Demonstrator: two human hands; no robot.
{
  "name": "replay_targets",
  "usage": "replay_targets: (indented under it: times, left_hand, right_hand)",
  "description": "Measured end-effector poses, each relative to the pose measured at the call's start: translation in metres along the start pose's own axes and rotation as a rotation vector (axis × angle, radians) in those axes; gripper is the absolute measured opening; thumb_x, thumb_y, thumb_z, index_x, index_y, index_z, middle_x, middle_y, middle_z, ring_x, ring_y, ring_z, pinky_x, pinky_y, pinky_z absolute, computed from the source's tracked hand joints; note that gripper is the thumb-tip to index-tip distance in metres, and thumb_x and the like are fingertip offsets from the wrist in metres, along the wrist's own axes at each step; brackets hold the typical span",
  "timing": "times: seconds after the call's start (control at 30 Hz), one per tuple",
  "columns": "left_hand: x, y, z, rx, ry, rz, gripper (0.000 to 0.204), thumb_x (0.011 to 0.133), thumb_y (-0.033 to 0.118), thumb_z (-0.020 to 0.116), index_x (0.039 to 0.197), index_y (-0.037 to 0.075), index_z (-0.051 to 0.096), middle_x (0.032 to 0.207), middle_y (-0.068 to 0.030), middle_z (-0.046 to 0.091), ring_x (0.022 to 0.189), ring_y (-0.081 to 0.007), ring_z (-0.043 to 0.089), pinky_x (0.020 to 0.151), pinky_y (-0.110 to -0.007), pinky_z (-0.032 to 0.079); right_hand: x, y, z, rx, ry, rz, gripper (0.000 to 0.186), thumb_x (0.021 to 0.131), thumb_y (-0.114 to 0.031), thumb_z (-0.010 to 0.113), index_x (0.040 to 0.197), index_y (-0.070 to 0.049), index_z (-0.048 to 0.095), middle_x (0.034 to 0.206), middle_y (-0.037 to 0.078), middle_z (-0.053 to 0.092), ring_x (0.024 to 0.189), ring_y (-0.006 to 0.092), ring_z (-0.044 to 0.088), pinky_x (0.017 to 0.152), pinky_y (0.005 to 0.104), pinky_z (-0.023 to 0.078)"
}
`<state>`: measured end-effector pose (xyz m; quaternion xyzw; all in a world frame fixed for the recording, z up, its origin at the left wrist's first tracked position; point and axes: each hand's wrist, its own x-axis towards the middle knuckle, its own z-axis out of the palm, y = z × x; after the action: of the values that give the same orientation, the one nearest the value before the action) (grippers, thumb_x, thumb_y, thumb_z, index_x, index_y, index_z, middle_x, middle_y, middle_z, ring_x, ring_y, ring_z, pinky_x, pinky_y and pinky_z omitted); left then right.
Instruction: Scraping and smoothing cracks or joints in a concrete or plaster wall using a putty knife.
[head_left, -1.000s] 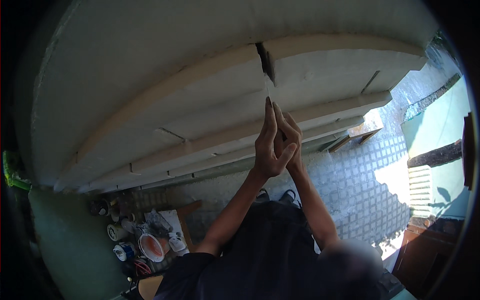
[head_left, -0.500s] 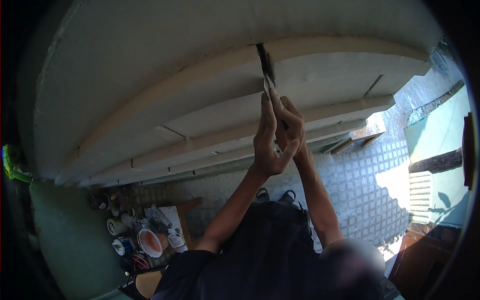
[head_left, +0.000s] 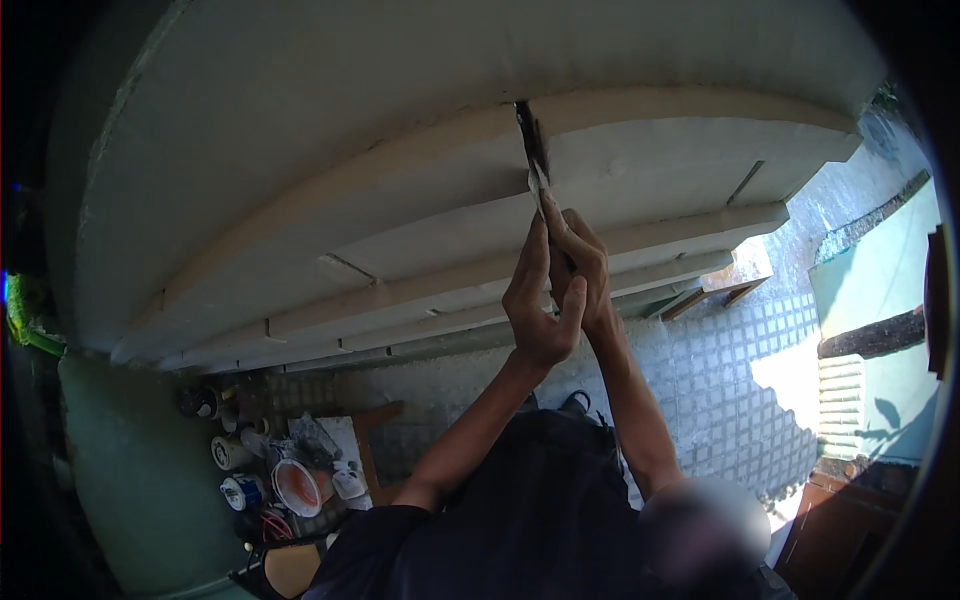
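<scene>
— Which step is this?
— I think, work at the dark gap (head_left: 524, 128); next it calls for steady pressure. The right hand (head_left: 588, 258) seems closed around a thin pale piece (head_left: 537, 183) at the gap's lower end; the left hand (head_left: 538, 318) lies beside, its grip I cannot tell.
— Any labels?
— On the blue-white tub (head_left: 241, 491), too small for reading

thin pale piece (head_left: 535, 187) | narrow, edge-on | at lower end of dark gap (head_left: 527, 130)

A head-worn fisheye looks down, close above the left hand (head_left: 538, 318) and right hand (head_left: 590, 262), floor (head_left: 705, 375) beyond.
</scene>
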<state>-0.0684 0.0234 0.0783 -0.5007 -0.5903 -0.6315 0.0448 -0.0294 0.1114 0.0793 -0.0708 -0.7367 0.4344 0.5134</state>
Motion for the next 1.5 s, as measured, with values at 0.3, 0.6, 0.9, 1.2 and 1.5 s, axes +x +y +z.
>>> replay_targets:
  times: [0.3, 0.6, 0.9, 1.2, 1.5]
  left_hand:
    - [0.011, 0.010, -0.005, 0.030, 0.019, 0.047, 0.069, 0.091, 0.024, 0.061, 0.145, -0.013, 0.038, 0.144, -0.0312, 0.047, 0.136, -0.0391, 0.047, 0.112, -0.044, 0.037]
    - [0.021, 0.021, -0.006, 0.042, 0.035, 0.063, 0.067, 0.091, 0.021, 0.061, 0.145, -0.013, 0.039, 0.143, -0.0307, 0.049, 0.134, -0.0394, 0.050, 0.111, -0.045, 0.039]
    - [0.024, 0.019, -0.008, 0.018, 0.022, 0.087, 0.068, 0.086, 0.009, 0.062, 0.147, -0.009, 0.037, 0.146, -0.0298, 0.046, 0.136, -0.0408, 0.047, 0.111, -0.045, 0.041]
    - [0.020, 0.031, -0.012, -0.151, 0.033, -0.005, 0.066, 0.085, 0.008, 0.062, 0.145, -0.010, 0.041, 0.143, -0.0308, 0.049, 0.133, -0.0396, 0.051, 0.109, -0.043, 0.043]
    - [0.025, 0.046, -0.027, -0.185, 0.082, -0.087, 0.058, 0.089, 0.005, 0.063, 0.144, -0.006, 0.046, 0.132, -0.0239, 0.060, 0.119, -0.0281, 0.061, 0.100, -0.036, 0.048]
  right_hand:
    - [0.006, -0.012, 0.004, 0.082, 0.027, 0.011, 0.060, 0.085, 0.004, 0.053, 0.145, -0.004, 0.051, 0.080, 0.009, 0.052, 0.068, 0.0156, 0.047, 0.060, 0.0314, 0.043]
    - [0.016, -0.021, 0.005, 0.006, 0.053, -0.018, 0.051, 0.096, -0.005, 0.052, 0.147, -0.005, 0.049, 0.082, 0.004, 0.048, 0.068, 0.0114, 0.043, 0.058, 0.0291, 0.038]
    - [0.019, -0.036, 0.003, -0.059, 0.059, 0.051, 0.057, 0.089, 0.000, 0.053, 0.146, -0.008, 0.051, 0.080, 0.009, 0.054, 0.068, 0.0172, 0.052, 0.063, 0.0342, 0.047]
    - [0.020, -0.075, -0.010, -0.159, -0.026, 0.177, 0.062, 0.087, -0.007, 0.056, 0.149, -0.010, 0.048, 0.083, 0.011, 0.056, 0.069, 0.0205, 0.055, 0.063, 0.0366, 0.049]
    - [0.009, -0.081, 0.001, -0.222, 0.013, 0.132, 0.059, 0.089, -0.006, 0.059, 0.147, -0.011, 0.050, 0.096, 0.016, 0.058, 0.078, 0.0282, 0.062, 0.067, 0.0397, 0.052]
